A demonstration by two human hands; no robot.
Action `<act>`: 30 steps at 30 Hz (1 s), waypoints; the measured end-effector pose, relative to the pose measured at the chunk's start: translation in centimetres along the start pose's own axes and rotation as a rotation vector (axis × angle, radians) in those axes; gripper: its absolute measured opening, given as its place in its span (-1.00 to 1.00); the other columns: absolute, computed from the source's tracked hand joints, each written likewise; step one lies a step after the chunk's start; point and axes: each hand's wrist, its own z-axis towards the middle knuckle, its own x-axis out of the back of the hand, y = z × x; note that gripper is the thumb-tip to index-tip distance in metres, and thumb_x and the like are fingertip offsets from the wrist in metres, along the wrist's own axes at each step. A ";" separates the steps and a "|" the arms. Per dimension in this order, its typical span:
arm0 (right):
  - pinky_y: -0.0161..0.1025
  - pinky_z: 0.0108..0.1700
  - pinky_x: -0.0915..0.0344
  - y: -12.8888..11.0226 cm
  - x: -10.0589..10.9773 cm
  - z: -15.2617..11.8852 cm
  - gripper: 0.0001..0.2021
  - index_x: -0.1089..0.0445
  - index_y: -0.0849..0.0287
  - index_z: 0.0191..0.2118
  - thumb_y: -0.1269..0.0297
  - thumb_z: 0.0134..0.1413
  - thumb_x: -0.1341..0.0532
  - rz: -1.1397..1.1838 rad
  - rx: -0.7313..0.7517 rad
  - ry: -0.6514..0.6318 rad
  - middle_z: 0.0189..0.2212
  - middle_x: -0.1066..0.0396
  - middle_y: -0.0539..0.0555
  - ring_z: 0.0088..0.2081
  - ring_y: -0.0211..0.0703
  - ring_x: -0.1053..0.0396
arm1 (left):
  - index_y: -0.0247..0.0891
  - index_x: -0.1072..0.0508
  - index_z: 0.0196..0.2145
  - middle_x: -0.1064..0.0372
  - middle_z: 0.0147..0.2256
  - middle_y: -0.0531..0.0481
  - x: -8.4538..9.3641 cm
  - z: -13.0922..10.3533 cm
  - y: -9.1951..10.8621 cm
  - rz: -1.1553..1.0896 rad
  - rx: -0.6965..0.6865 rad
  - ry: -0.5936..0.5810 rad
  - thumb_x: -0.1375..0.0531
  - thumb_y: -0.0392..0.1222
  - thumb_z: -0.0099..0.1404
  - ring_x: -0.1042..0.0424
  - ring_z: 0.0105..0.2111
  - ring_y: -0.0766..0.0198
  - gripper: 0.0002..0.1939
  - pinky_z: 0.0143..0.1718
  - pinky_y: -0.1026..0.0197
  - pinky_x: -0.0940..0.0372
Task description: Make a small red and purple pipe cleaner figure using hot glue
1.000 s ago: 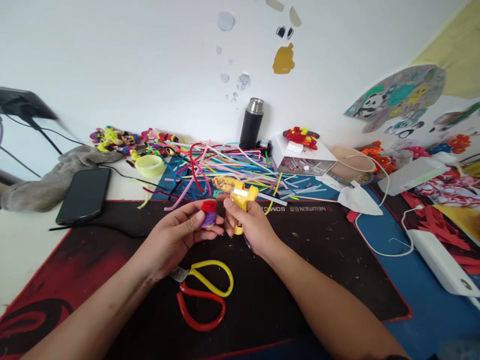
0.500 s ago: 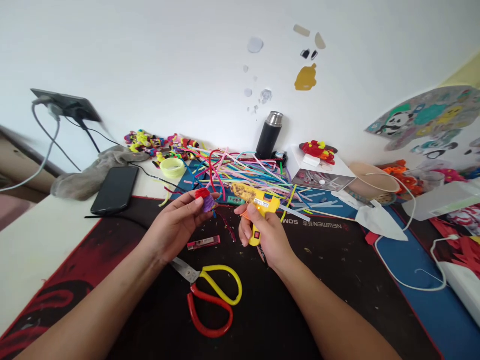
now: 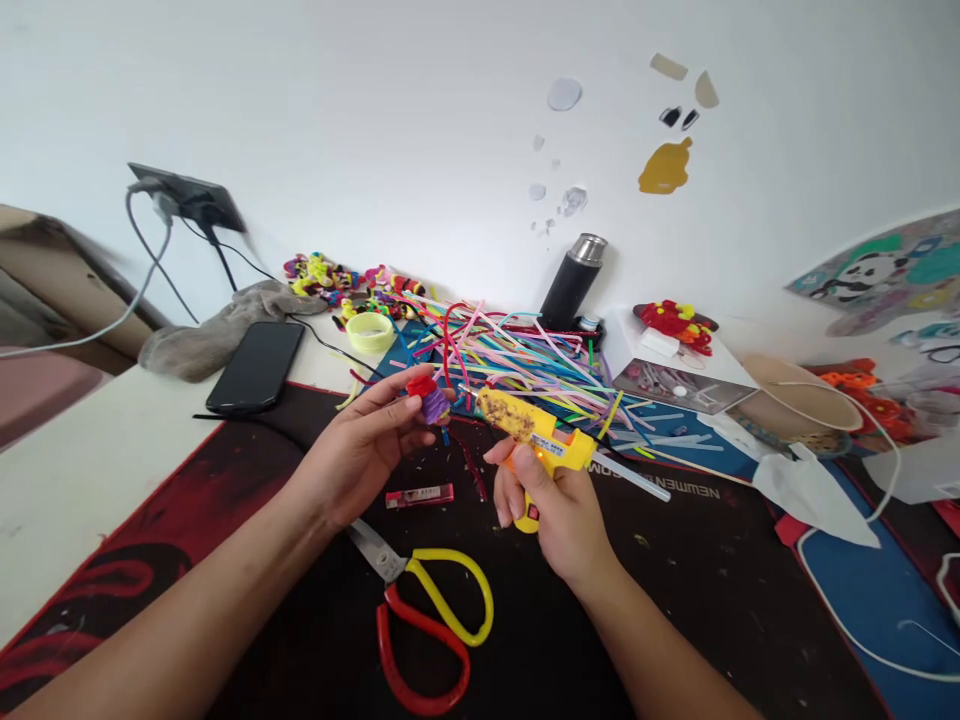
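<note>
My left hand [image 3: 375, 435] pinches a small red and purple pipe-cleaner piece [image 3: 433, 405] between thumb and fingers. In my right hand [image 3: 559, 505] is a yellow hot glue gun [image 3: 517, 418], gripped by its handle, fingers at the orange trigger. A clear glue stick [image 3: 630, 474] juts from its back. The metal nozzle points left at the pipe-cleaner piece, a small gap apart from it. Below the hands lie scissors [image 3: 390, 562] with one yellow and one red handle, blade tips hidden by my left forearm. A small red packet [image 3: 420, 496] rests between the hands.
Loose pipe cleaners [image 3: 510, 350] are heaped behind the hands. A black thermos [image 3: 571, 285] stands by the wall, with a white box [image 3: 675, 375] to its right. At the left are a phone [image 3: 256, 367], a yellow-green tape roll [image 3: 370, 332] and finished pipe-cleaner figures [image 3: 322, 275].
The view has swung left, so everything sits further right. The glue gun now tilts more, its back end lower. Both hands keep hold of the same things.
</note>
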 end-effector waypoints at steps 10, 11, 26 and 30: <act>-0.22 -0.49 -0.26 0.8 0.0 -0.6 -0.46 -0.60 0.15 -0.22 -0.32 0.32 -0.37 -0.109 -0.018 -0.008 -0.65 -0.26 -0.08 -0.60 -0.20 -0.30 | -0.26 -0.74 0.09 -0.72 -0.13 -0.16 0.3 0.2 -0.2 -0.005 0.042 0.011 -0.50 -0.28 0.31 -0.65 -0.27 0.19 -0.61 -0.27 0.25 -0.63; -0.22 -0.49 -0.26 0.9 0.0 -0.6 -0.47 -0.60 0.15 -0.23 -0.31 0.33 -0.37 -0.115 -0.018 -0.010 -0.65 -0.27 -0.08 -0.59 -0.21 -0.30 | -0.26 -0.75 0.08 -0.72 -0.11 -0.16 0.3 0.2 -0.2 0.004 0.041 0.012 -0.51 -0.24 0.31 -0.65 -0.25 0.18 -0.62 -0.27 0.24 -0.63; -0.30 -0.49 -0.28 0.6 -0.2 -0.8 -0.46 -0.55 0.18 -0.30 -0.26 0.41 -0.33 -0.158 -0.008 -0.036 -0.63 -0.28 -0.08 -0.58 -0.26 -0.31 | -0.27 -0.80 -0.05 -0.68 -0.12 -0.16 -0.1 -0.4 -0.2 0.073 0.057 0.067 -0.66 -0.04 0.09 -0.58 -0.24 0.19 -0.51 -0.25 0.26 -0.58; -0.31 -0.50 -0.31 0.5 -0.3 -0.8 -0.48 -0.56 0.19 -0.27 -0.25 0.40 -0.35 -0.142 0.002 -0.024 -0.64 -0.29 -0.09 -0.59 -0.27 -0.32 | -0.28 -0.81 -0.07 -0.68 -0.11 -0.18 0.1 -0.3 -0.3 0.055 0.082 0.076 -0.67 -0.04 0.07 -0.58 -0.21 0.16 -0.51 -0.25 0.26 -0.59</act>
